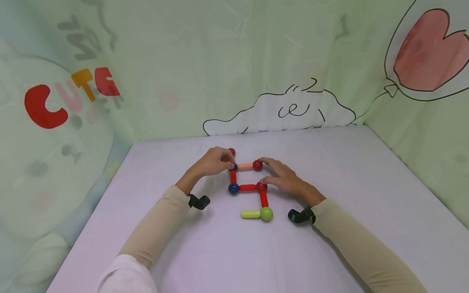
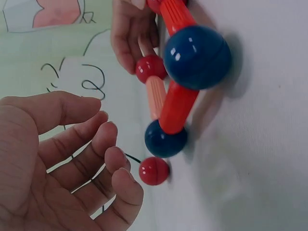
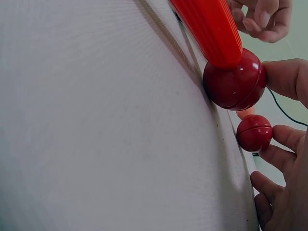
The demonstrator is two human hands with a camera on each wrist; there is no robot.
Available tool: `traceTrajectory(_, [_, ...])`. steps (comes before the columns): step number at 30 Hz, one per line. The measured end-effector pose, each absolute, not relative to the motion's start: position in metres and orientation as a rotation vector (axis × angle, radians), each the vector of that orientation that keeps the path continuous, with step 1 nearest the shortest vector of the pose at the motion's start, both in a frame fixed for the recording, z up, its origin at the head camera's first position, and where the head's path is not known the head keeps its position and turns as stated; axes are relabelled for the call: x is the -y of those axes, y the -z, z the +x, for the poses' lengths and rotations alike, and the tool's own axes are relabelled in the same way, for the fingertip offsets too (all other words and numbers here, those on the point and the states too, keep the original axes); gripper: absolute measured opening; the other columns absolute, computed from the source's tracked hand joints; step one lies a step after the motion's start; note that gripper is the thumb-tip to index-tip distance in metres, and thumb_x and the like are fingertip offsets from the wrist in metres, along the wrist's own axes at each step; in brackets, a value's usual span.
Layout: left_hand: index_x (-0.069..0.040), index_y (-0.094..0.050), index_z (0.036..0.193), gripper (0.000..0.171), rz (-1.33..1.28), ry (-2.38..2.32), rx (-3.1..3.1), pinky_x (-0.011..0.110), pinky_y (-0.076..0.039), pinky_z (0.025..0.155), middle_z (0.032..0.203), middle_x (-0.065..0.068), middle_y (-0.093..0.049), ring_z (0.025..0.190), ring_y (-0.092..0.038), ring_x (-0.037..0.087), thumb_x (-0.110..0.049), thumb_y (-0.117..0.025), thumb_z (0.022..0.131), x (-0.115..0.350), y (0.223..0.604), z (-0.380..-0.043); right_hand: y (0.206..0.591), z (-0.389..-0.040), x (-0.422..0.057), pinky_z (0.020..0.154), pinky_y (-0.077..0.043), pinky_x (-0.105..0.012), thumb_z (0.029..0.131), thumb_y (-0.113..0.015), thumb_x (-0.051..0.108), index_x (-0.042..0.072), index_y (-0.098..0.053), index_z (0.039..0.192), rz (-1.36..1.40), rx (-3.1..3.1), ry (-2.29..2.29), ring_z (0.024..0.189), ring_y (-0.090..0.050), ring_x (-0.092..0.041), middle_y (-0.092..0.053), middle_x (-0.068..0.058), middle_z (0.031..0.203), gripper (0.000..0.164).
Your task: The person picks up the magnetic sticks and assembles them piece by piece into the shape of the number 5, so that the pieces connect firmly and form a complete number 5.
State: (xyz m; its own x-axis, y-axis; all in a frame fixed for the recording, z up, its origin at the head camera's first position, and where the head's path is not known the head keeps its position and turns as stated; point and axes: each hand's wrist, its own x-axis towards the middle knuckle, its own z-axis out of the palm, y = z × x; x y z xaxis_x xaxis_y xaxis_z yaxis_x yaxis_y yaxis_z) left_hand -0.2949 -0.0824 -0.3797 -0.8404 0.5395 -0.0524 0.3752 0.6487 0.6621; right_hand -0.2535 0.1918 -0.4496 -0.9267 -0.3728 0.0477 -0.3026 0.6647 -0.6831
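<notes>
A flat chain of magnetic balls and rods lies on the table. My left hand (image 1: 215,161) is raised beside its left side, near the far blue ball (image 2: 166,138). In the left wrist view the fingers are loosely bent with nothing between them. Close by stands a separate red ball (image 2: 154,171). My right hand (image 1: 285,177) spreads along the right side. Its thumb touches the nearer red ball (image 3: 235,82), and its fingertips rest on the farther red ball (image 3: 254,133). A peach rod (image 1: 245,166) links that farther ball to the far blue ball.
Red rods run through the near blue ball (image 1: 233,188) and down to a green ball (image 1: 266,213). A yellow-green rod (image 1: 250,214) points left from it. The table (image 1: 205,256) has a pale cloth, with printed fabric walls (image 1: 176,81) behind and at both sides.
</notes>
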Motion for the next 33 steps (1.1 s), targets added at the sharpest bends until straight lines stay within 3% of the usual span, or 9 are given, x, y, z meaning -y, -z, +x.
traceTrajectory(13, [-0.010, -0.066, 0.120, 0.027, 0.480, -0.976, -2.777, 0.035, -0.051, 0.071, 0.102, 0.008, -0.064, 0.087, -0.059, 0.026, -0.017, -0.068, 0.094, 0.081, 0.395, -0.325, 0.450, -0.253, -0.191, 0.113, -0.027, -0.069, 0.091, -0.066, 0.031, 0.019, -0.038, 0.155, -0.551, -2.776, 1.107, 0.149, -0.029, -0.038, -0.036, -0.012, 0.161, 0.071])
traceTrajectory(22, [-0.013, -0.056, 0.139, 0.049, 0.387, -0.931, -2.844, 0.044, -0.052, 0.092, 0.131, 0.014, -0.055, 0.116, -0.054, 0.030, -0.019, -0.071, 0.093, 0.082, 0.410, -0.338, 0.449, -0.253, -0.190, 0.113, -0.026, -0.069, 0.091, -0.066, 0.030, 0.019, -0.039, 0.155, -0.552, -2.776, 1.111, 0.149, -0.030, -0.038, -0.036, -0.012, 0.161, 0.071])
traceTrajectory(33, [-0.022, -0.049, 0.151, 0.060, 0.455, -0.876, -2.799, 0.051, -0.040, 0.111, 0.147, 0.012, -0.052, 0.136, -0.046, 0.031, -0.017, -0.068, 0.095, 0.074, 0.420, -0.349, 0.447, -0.251, -0.189, 0.113, -0.027, -0.069, 0.090, -0.066, 0.030, 0.019, -0.039, 0.155, -0.543, -2.783, 1.108, 0.149, -0.030, -0.037, -0.037, -0.012, 0.160, 0.071])
